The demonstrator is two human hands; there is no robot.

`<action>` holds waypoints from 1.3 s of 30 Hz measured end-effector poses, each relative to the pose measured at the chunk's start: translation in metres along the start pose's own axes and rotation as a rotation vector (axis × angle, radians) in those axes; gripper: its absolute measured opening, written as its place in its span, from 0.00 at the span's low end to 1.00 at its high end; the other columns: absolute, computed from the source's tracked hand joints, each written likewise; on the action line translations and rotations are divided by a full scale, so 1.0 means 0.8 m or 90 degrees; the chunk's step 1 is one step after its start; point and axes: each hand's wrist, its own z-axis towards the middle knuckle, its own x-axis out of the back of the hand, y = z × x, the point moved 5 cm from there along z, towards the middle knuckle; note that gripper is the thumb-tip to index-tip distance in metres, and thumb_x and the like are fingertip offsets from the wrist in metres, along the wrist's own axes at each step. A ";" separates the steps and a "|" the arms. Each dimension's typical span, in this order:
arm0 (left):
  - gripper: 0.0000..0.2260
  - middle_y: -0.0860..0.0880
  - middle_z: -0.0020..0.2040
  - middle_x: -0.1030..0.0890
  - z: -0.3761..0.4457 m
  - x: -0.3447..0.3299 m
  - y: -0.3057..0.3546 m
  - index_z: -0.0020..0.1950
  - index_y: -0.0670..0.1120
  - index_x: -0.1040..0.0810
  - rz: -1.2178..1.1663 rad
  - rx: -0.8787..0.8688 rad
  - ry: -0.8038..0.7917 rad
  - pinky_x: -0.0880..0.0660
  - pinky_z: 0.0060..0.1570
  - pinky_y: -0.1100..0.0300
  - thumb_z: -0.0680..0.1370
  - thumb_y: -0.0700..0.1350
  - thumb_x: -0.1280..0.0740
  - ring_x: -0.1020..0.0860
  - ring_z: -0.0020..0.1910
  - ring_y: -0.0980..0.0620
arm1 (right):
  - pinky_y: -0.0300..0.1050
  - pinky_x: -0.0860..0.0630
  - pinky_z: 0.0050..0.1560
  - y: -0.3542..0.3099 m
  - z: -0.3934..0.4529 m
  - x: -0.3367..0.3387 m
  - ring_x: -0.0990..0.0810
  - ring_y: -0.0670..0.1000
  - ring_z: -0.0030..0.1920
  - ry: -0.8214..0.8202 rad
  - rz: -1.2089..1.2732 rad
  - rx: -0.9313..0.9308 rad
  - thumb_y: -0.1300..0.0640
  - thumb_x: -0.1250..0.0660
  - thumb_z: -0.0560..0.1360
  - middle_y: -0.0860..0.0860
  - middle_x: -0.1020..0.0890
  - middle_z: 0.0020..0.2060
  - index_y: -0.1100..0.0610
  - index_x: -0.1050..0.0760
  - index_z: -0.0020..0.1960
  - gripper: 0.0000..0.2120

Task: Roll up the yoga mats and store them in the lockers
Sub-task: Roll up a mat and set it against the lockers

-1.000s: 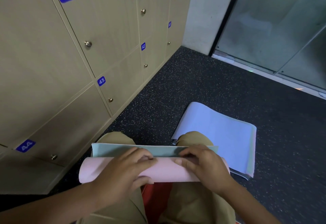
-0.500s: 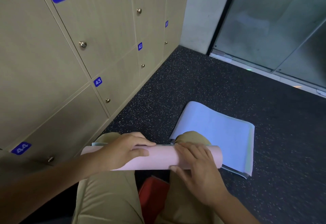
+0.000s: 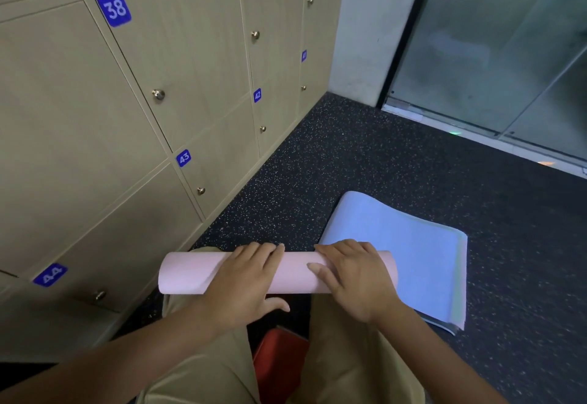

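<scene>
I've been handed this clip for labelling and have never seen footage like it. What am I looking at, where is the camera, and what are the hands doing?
There is no machine here: a person wears a camera on the head, so the view looks down at their own arms and knees. The left hand and right hand both lie on top of a pink mat, rolled into a tube across the knees, fingers curved over it. A blue mat, folded flat, lies on the dark speckled floor just beyond. On the left stand numbered lockers, all doors closed.
</scene>
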 end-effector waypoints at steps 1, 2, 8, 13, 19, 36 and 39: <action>0.47 0.46 0.59 0.20 0.003 -0.002 0.002 0.69 0.39 0.24 0.033 -0.016 0.006 0.20 0.51 0.50 0.66 0.76 0.34 0.21 0.52 0.46 | 0.50 0.31 0.63 0.001 -0.002 -0.001 0.23 0.51 0.60 0.024 -0.012 0.002 0.34 0.56 0.83 0.44 0.18 0.57 0.47 0.24 0.68 0.30; 0.48 0.45 0.57 0.20 0.005 -0.003 0.004 0.68 0.38 0.23 0.058 -0.027 0.010 0.20 0.50 0.50 0.64 0.76 0.32 0.21 0.50 0.45 | 0.50 0.31 0.62 0.001 -0.004 -0.001 0.23 0.51 0.59 0.052 -0.024 0.002 0.34 0.54 0.83 0.44 0.18 0.56 0.47 0.23 0.66 0.28; 0.36 0.49 0.46 0.20 0.024 -0.005 0.000 0.55 0.44 0.20 0.071 0.013 -0.003 0.23 0.40 0.54 0.61 0.72 0.26 0.21 0.42 0.48 | 0.57 0.39 0.74 0.014 -0.024 0.000 0.28 0.57 0.71 0.182 -0.053 -0.103 0.35 0.51 0.83 0.52 0.19 0.64 0.54 0.20 0.65 0.30; 0.32 0.53 0.52 0.19 0.051 0.020 -0.013 0.59 0.50 0.23 -0.008 0.053 -0.079 0.27 0.43 0.55 0.67 0.72 0.31 0.20 0.50 0.50 | 0.60 0.57 0.80 0.023 -0.028 0.018 0.52 0.59 0.82 0.231 -0.009 -0.178 0.33 0.53 0.82 0.57 0.41 0.81 0.52 0.30 0.76 0.33; 0.30 0.56 0.55 0.19 0.076 0.073 0.005 0.63 0.55 0.27 -0.185 0.114 -0.072 0.27 0.45 0.54 0.68 0.69 0.27 0.20 0.51 0.50 | 0.62 0.53 0.80 0.036 -0.018 0.116 0.59 0.57 0.83 0.503 0.184 -0.166 0.44 0.37 0.81 0.54 0.52 0.83 0.56 0.37 0.79 0.31; 0.28 0.55 0.58 0.17 0.067 0.058 0.038 0.64 0.57 0.24 -0.733 0.173 -0.025 0.22 0.61 0.43 0.65 0.55 0.21 0.18 0.58 0.53 | 0.45 0.30 0.72 0.011 -0.023 0.216 0.29 0.42 0.71 0.422 0.650 -0.076 0.60 0.26 0.77 0.44 0.26 0.71 0.48 0.32 0.77 0.31; 0.33 0.56 0.60 0.17 0.063 0.070 0.059 0.66 0.57 0.26 -0.747 0.152 0.042 0.22 0.59 0.44 0.65 0.55 0.18 0.18 0.59 0.53 | 0.36 0.25 0.60 -0.015 -0.035 0.217 0.25 0.43 0.68 0.440 0.671 -0.072 0.62 0.20 0.70 0.43 0.24 0.68 0.46 0.31 0.75 0.38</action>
